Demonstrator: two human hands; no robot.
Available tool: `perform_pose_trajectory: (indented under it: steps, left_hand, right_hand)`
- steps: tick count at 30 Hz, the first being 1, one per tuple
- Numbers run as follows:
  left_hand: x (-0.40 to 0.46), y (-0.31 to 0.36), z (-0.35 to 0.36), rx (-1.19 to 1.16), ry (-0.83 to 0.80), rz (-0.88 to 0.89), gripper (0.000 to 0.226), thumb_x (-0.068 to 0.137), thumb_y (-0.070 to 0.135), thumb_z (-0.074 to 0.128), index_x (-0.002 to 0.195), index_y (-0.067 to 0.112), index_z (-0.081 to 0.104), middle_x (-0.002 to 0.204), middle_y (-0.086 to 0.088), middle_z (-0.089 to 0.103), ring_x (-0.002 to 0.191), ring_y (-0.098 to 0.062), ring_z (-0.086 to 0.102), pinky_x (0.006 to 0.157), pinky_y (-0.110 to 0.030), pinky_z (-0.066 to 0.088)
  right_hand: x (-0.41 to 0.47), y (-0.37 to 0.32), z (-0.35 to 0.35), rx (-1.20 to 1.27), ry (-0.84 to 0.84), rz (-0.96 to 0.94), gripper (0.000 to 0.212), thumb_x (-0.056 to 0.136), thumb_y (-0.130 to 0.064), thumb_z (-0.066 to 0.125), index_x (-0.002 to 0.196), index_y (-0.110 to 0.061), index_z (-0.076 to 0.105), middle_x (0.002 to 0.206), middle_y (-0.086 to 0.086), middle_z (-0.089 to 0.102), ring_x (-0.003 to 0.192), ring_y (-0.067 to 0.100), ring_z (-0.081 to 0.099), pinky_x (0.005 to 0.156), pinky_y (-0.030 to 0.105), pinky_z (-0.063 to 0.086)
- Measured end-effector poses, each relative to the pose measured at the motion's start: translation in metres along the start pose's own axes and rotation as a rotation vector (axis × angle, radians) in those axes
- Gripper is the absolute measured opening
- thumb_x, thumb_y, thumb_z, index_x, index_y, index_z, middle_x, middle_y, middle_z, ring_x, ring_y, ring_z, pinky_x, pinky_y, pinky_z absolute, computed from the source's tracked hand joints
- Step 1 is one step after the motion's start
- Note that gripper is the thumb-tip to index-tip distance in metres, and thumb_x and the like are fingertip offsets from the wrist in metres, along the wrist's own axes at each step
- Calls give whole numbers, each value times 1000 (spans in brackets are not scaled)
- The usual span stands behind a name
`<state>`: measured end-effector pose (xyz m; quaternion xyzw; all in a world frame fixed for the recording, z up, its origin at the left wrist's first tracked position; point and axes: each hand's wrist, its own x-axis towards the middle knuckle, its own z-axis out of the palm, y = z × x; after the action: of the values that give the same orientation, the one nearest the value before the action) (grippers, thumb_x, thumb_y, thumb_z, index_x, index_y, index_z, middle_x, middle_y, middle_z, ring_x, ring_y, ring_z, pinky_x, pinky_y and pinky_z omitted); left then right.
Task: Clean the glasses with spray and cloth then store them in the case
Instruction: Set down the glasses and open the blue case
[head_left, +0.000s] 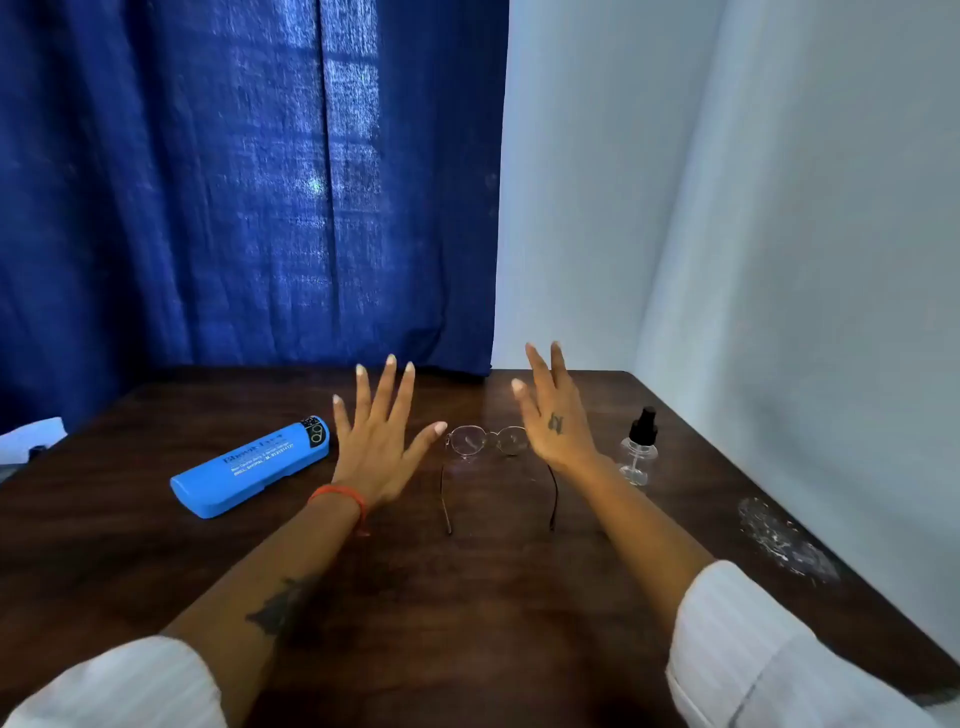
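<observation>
Here, closed blue case (251, 469), clear spray bottle (639, 448), both hands' fingers (375, 395) spread, empty.

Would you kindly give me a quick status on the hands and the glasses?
Left hand and right hand open, holding nothing. Glasses unfolded on table, between the hands. Case closed at left, spray bottle at right. Nothing in the way.
</observation>
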<state>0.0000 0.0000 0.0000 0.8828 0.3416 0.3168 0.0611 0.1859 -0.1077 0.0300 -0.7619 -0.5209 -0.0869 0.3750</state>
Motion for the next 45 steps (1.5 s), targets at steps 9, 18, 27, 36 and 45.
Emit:
perform_pose_trajectory:
  steps: [9, 18, 27, 36, 45]
  left_hand:
    - [-13, -6, 34, -259, -213, 108, 77, 83, -2, 58, 142, 33, 24, 157, 7, 8, 143, -17, 10, 114, -33, 19]
    - [-6, 0, 45, -376, -14, 68, 25, 83, -5, 58, 101, 8, 72, 121, -10, 63, 118, -20, 56, 104, -21, 34]
    - [-12, 8, 23, -580, 81, 6, 17, 82, 8, 65, 97, 14, 70, 90, 3, 71, 82, -4, 66, 79, -13, 49]
    - [-40, 14, 20, -762, 41, -105, 29, 84, 3, 61, 105, 23, 63, 90, -6, 69, 82, -11, 68, 70, -17, 56]
    - [-50, 7, 21, -689, -34, -149, 39, 78, 14, 71, 115, 21, 60, 100, 2, 68, 88, -5, 65, 80, -22, 53]
  right_hand:
    - [-29, 54, 14, 2, -107, 64, 58, 69, 21, 52, 111, -16, 68, 135, 10, 52, 125, 23, 48, 105, 32, 39]
    - [-36, 66, 20, 146, 65, -71, 30, 77, 16, 60, 91, -6, 74, 102, 11, 72, 97, 18, 66, 94, 34, 50]
    - [-51, 59, 16, 495, 222, 122, 18, 80, -6, 69, 95, -15, 72, 88, -3, 73, 75, 6, 68, 71, 14, 53]
    - [-72, 51, 14, 645, 77, 244, 16, 83, 1, 65, 95, -8, 68, 85, 16, 71, 76, 21, 68, 66, 24, 58]
    - [-90, 41, 3, 376, 214, 239, 24, 76, -16, 75, 98, -13, 66, 88, -4, 68, 74, -4, 61, 65, 3, 46]
